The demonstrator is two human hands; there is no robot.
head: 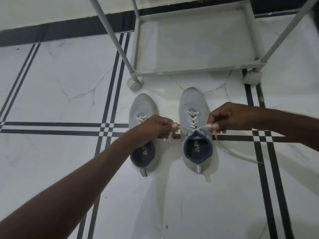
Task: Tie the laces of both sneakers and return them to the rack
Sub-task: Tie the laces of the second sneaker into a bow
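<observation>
Two light grey sneakers stand side by side on the tiled floor, toes pointing at the rack. On the right sneaker (194,107) the white laces (203,127) are pulled sideways to both sides. My left hand (153,128) pinches one lace end over the gap between the shoes and covers the middle of the left sneaker (142,104). My right hand (224,118) pinches the other lace end just right of the right sneaker; its loose tail trails across the floor to the right.
A grey metal rack (195,69) on caster wheels (134,83) stands just beyond the toes, its bottom shelf bare. Its slanted posts rise at left and right. White marble-look floor tiles with black stripes (51,127) surround the shoes.
</observation>
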